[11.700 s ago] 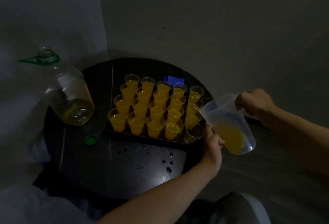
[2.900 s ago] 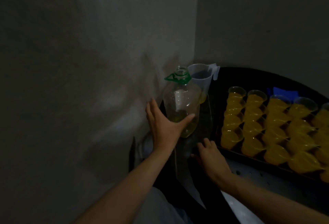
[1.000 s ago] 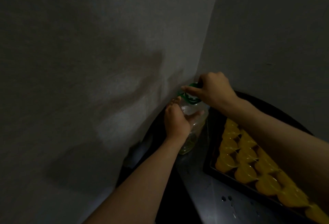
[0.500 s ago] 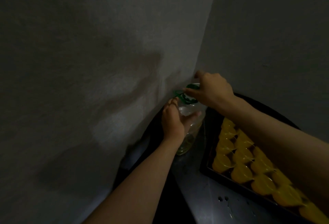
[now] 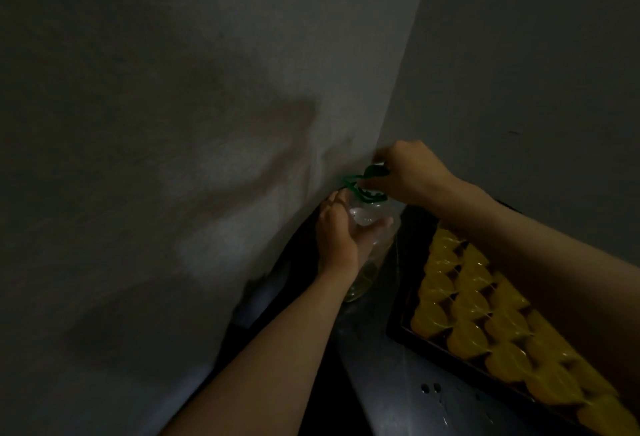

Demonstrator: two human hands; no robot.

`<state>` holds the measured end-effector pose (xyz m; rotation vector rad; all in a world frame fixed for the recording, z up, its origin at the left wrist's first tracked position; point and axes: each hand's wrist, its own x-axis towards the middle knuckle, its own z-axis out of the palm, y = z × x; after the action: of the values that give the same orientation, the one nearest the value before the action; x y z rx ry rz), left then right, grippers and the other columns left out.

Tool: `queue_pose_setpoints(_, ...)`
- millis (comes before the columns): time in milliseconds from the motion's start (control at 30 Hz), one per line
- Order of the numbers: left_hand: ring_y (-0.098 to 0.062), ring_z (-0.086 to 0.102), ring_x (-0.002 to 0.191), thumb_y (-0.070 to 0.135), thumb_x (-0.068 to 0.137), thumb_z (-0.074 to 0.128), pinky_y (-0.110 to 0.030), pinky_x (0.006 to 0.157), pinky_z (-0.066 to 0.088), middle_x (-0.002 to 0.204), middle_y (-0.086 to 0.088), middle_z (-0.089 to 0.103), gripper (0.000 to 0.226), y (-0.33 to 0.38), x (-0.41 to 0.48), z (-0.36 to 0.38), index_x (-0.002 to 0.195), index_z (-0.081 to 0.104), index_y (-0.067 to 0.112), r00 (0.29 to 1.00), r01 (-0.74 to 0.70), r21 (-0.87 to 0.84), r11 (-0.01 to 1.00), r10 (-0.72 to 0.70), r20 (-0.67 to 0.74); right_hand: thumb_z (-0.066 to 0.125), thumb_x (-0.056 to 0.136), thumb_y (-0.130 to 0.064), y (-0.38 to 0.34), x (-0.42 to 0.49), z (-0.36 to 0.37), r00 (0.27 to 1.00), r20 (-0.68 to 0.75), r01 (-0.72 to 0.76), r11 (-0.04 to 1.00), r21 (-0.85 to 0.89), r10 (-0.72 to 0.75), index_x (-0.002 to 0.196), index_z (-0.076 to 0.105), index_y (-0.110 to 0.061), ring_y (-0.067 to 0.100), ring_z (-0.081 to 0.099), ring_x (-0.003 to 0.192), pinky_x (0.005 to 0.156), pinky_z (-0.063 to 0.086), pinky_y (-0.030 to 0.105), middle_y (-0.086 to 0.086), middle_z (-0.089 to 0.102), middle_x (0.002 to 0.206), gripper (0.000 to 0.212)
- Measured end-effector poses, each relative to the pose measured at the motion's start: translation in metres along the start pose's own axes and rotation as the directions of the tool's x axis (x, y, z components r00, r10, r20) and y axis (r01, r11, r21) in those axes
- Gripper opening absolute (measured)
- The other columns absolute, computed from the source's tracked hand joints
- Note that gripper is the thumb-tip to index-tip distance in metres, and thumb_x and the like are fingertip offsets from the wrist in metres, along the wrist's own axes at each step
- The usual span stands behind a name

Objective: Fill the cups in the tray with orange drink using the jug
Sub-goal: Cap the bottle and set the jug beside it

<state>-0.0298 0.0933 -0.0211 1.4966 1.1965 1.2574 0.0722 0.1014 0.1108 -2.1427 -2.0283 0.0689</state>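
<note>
A clear plastic bottle (image 5: 372, 255) with a green handle ring (image 5: 358, 188) stands on the dark round table in the wall corner. My left hand (image 5: 337, 238) is wrapped around its upper body. Above it, my right hand (image 5: 408, 172) pinches the green cap (image 5: 374, 171) at the bottle's mouth. To the right lies the dark tray (image 5: 408, 335), packed with several cups of orange drink (image 5: 464, 300). The jug is hidden behind my right hand and arm.
Two grey walls meet in a corner right behind the bottle. Drops of spilled liquid (image 5: 429, 389) dot the dark table (image 5: 377, 366) in front of the tray. My right forearm reaches over the tray's far rows.
My right hand has lifted slightly at the bottle's mouth, with the green cap showing between its fingers. My left hand keeps its hold on the bottle. The view shifted a little.
</note>
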Motion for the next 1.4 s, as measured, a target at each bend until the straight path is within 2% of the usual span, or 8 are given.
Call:
queue_pose_setpoints(100,-0.011,0.056,0.124,0.038,0.063,0.093,-0.038,0.106,0.05,0.134,0.005,0.061,0.078,0.0,-0.001,0.001,0.132,0.058,0.025,1.0,-0.019,0.046,0.999,0.02,-0.015,0.079,0.082,-0.033,0.001,-0.001,0.0,1.0,0.001,-0.002,1.0,-0.005,0.002,0.108,0.073,-0.011,0.024,0.068,0.088,0.07,0.052,0.03,0.009,0.072,0.102,0.034)
queue_pose_setpoints(267,-0.002,0.054,0.12,0.032,0.066,0.093,-0.02,0.102,0.048,0.132,0.012,0.058,0.069,-0.002,0.001,0.0,0.126,0.06,0.025,0.997,0.068,-0.002,0.998,-0.068,0.019,0.074,0.088,-0.038,-0.007,-0.003,0.0,0.994,-0.035,-0.102,0.994,-0.048,0.1,0.082,0.06,-0.007,0.018,0.048,0.061,0.057,0.037,0.027,0.004,0.052,0.073,0.034)
queue_pose_setpoints(633,-0.014,0.047,0.137,0.08,0.056,0.075,-0.043,0.112,0.044,0.149,0.003,0.049,0.109,-0.014,0.005,0.004,0.145,0.046,0.025,0.994,0.073,0.162,0.984,-0.085,0.068,0.067,0.092,-0.04,-0.013,-0.002,0.007,0.99,-0.091,-0.115,0.989,-0.088,0.107,0.1,0.067,-0.006,0.023,0.063,0.078,0.066,0.054,0.035,0.009,0.067,0.095,0.034)
queue_pose_setpoints(900,-0.026,0.024,0.152,0.059,0.082,0.072,-0.05,0.123,0.023,0.162,-0.015,0.032,0.097,-0.003,-0.003,0.002,0.153,0.035,0.004,0.995,-0.033,0.275,0.961,0.005,0.102,0.048,0.097,-0.06,0.001,-0.02,0.02,0.974,-0.178,-0.13,0.988,0.086,0.143,0.08,0.065,-0.011,0.016,0.062,0.061,0.059,0.057,0.036,0.004,0.066,0.075,0.055)
queue_pose_setpoints(1033,-0.022,-0.003,0.156,0.06,0.09,0.058,-0.043,0.126,-0.006,0.169,-0.013,0.005,0.103,0.001,-0.002,0.0,0.16,0.008,0.004,0.987,-0.095,0.442,0.892,0.026,0.159,0.028,0.103,-0.058,0.015,-0.035,0.03,0.991,-0.086,-0.079,0.96,0.268,0.105,0.126,0.06,-0.016,0.019,0.069,0.098,0.074,0.054,0.03,0.009,0.069,0.117,0.057)
queue_pose_setpoints(1133,-0.024,-0.013,0.155,0.061,0.09,0.059,-0.043,0.123,-0.01,0.168,-0.012,-0.012,0.116,0.002,-0.006,-0.003,0.158,-0.019,0.008,0.981,-0.087,0.466,0.88,-0.005,0.193,0.016,0.106,-0.051,0.032,-0.055,0.032,0.997,0.075,-0.011,0.997,0.074,0.006,0.159,0.016,-0.029,0.033,0.032,0.145,0.113,0.037,0.046,0.013,0.022,0.164,0.057)
queue_pose_setpoints(1233,-0.024,-0.015,0.154,0.065,0.087,0.058,-0.047,0.124,-0.009,0.168,-0.013,-0.015,0.12,0.006,-0.014,-0.008,0.157,-0.021,0.007,0.985,-0.094,0.43,0.898,0.02,0.174,0.016,0.108,-0.043,0.054,-0.076,0.031,0.995,0.095,-0.032,0.983,0.181,0.015,0.157,0.002,-0.028,0.028,0.008,0.153,0.124,0.012,0.047,0.007,0.002,0.167,0.053)
queue_pose_setpoints(1400,-0.028,0.001,0.155,0.081,0.086,0.031,-0.049,0.126,0.013,0.169,-0.013,0.001,0.109,0.004,-0.042,-0.026,0.161,-0.006,0.011,0.994,-0.106,0.395,0.912,0.1,0.037,0.01,0.105,-0.053,0.09,-0.091,0.03,0.98,0.005,-0.174,0.833,0.525,0.201,0.158,0.005,-0.029,0.023,0.013,0.153,0.122,0.011,0.042,0.001,0.011,0.166,0.058)
